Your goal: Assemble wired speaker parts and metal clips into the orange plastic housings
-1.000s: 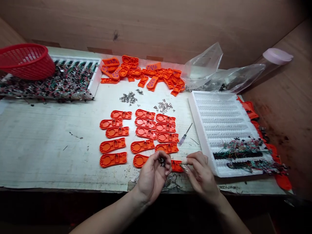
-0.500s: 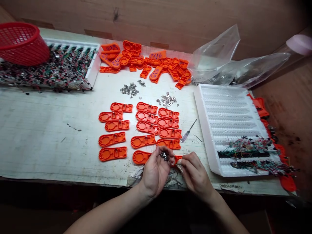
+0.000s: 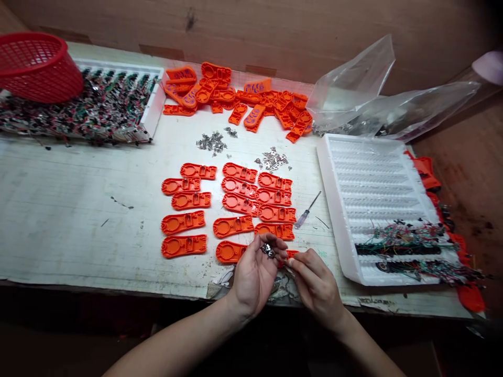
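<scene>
My left hand (image 3: 257, 272) is cupped palm up around several small metal pieces (image 3: 268, 251). Beside it on the right, my right hand (image 3: 316, 280) has thumb and fingers pinched together near the left fingertips; whatever is between them is too small to make out. Both hands are over the front row of orange plastic shells (image 3: 230, 252), partly hiding one. More open shells (image 3: 184, 246) lie in columns behind and to the left, with small metal parts inside. Two loose heaps of metal parts, one on the left (image 3: 212, 141) and one on the right (image 3: 273, 158), lie behind the columns.
A screwdriver (image 3: 307, 210) lies right of the shells. White foam trays with wired parts stand at right (image 3: 340, 209) and far left (image 3: 155, 107), the latter under a red basket (image 3: 43, 65). Orange shells (image 3: 216, 73) are piled at the back, beside clear bags (image 3: 353, 78).
The whole view has shifted slightly, so the things on the table appear a little further right. My hands keep nearly the same pose, with the right fingers still pinched.
</scene>
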Action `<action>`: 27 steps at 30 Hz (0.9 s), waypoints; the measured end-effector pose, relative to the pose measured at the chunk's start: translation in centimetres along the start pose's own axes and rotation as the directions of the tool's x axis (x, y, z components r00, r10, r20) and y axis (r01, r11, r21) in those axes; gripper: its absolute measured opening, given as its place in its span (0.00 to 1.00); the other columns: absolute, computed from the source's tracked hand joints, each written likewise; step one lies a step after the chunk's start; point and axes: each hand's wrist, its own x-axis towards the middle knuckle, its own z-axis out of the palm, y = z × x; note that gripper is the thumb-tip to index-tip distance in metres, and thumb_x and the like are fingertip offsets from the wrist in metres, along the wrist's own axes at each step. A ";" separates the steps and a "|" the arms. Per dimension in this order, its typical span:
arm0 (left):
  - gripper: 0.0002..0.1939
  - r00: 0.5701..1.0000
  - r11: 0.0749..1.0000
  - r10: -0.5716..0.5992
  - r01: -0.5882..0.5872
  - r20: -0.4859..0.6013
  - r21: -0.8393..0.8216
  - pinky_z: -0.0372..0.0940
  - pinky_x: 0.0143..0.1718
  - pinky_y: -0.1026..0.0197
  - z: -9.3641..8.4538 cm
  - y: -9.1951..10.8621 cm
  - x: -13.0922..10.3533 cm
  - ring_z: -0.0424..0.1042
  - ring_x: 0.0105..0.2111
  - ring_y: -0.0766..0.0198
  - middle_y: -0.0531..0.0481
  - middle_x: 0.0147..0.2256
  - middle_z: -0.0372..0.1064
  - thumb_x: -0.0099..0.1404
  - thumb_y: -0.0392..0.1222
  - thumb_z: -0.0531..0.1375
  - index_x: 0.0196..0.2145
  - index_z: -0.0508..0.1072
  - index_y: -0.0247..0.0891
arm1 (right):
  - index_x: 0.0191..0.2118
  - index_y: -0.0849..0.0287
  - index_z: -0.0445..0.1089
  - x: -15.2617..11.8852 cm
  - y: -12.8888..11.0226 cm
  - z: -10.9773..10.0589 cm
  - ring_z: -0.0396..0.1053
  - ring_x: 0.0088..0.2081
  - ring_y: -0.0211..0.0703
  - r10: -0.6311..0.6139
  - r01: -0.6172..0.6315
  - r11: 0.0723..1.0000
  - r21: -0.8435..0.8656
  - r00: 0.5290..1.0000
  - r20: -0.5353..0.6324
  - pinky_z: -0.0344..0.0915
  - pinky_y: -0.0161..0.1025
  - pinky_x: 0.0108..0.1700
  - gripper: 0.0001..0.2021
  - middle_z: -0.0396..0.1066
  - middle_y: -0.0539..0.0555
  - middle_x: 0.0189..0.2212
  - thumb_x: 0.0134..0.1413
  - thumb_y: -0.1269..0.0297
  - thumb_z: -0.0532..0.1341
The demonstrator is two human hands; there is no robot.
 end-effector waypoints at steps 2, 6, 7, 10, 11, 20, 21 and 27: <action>0.16 1.000 1.000 0.001 -0.001 0.000 0.005 0.63 0.39 0.63 0.0 0.0 0.0 0.68 0.32 0.64 0.44 0.31 0.70 0.69 0.42 0.48 0.33 0.72 0.32 | 0.45 0.60 0.68 0.1 -0.3 0.0 0.60 0.34 0.44 0.011 -0.009 0.998 -0.059 1.000 0.025 0.65 0.43 0.33 0.14 0.69 0.59 0.35 0.56 0.81 0.54; 0.15 1.000 1.000 0.019 -0.019 -0.002 0.012 0.63 0.40 0.63 0.1 -0.1 0.0 0.68 0.32 0.64 0.44 0.31 0.69 0.69 0.42 0.49 0.33 0.72 0.32 | 0.42 0.58 0.68 0.4 -0.6 -0.8 0.63 0.34 0.44 0.098 -0.094 0.994 -0.046 0.992 0.083 0.66 0.42 0.35 0.10 0.67 0.56 0.33 0.58 0.77 0.54; 0.15 1.000 1.000 0.027 -0.027 -0.002 0.014 0.63 0.40 0.63 0.0 -0.1 -0.1 0.68 0.33 0.64 0.44 0.31 0.70 0.69 0.42 0.49 0.33 0.72 0.32 | 0.43 0.58 0.67 0.5 -0.5 -1.1 0.64 0.35 0.44 0.136 -0.137 0.990 0.008 0.986 0.101 0.66 0.40 0.35 0.10 0.66 0.56 0.33 0.58 0.75 0.54; 0.13 0.999 0.999 0.037 -0.038 0.015 0.032 0.63 0.41 0.62 0.0 -0.4 -0.2 0.68 0.33 0.63 0.44 0.32 0.70 0.67 0.42 0.51 0.33 0.72 0.32 | 0.44 0.57 0.65 0.8 -0.5 -2.1 0.66 0.38 0.43 0.183 -0.202 0.972 0.119 0.972 0.150 0.68 0.39 0.38 0.10 0.65 0.55 0.36 0.58 0.73 0.55; 0.13 0.999 0.998 0.039 -0.040 0.023 0.039 0.63 0.41 0.62 0.0 -0.5 -0.2 0.68 0.33 0.63 0.44 0.32 0.70 0.67 0.42 0.52 0.33 0.71 0.32 | 0.44 0.57 0.65 0.9 -0.5 -2.3 0.66 0.39 0.43 0.171 -0.193 0.973 0.123 0.971 0.167 0.68 0.40 0.39 0.10 0.65 0.56 0.37 0.57 0.73 0.55; 0.11 0.998 0.994 0.058 -0.060 0.021 0.089 0.62 0.39 0.62 0.1 -0.7 -0.4 0.67 0.33 0.63 0.45 0.32 0.70 0.66 0.44 0.54 0.33 0.71 0.33 | 0.39 0.60 0.67 0.7 -0.4 -0.9 0.65 0.33 0.44 0.046 -0.044 0.998 -0.041 0.998 0.039 0.66 0.41 0.34 0.08 0.66 0.56 0.31 0.58 0.76 0.55; 0.11 0.998 0.993 0.060 -0.063 0.026 0.097 0.62 0.39 0.61 0.1 -0.7 -0.4 0.67 0.33 0.63 0.45 0.32 0.70 0.66 0.44 0.54 0.33 0.72 0.33 | 0.40 0.60 0.67 0.5 -0.4 -0.5 0.65 0.33 0.44 0.040 -0.040 0.998 -0.045 0.999 0.014 0.66 0.42 0.33 0.08 0.67 0.56 0.31 0.57 0.77 0.55; 0.13 0.997 0.989 0.076 -0.079 0.033 0.126 0.63 0.40 0.61 0.0 -0.7 -0.5 0.67 0.33 0.63 0.45 0.32 0.69 0.67 0.42 0.51 0.33 0.72 0.33 | 0.46 0.59 0.65 -0.3 0.0 -0.6 0.65 0.36 0.43 0.100 -0.097 0.991 0.094 0.995 -0.028 0.68 0.41 0.35 0.13 0.66 0.56 0.34 0.56 0.79 0.56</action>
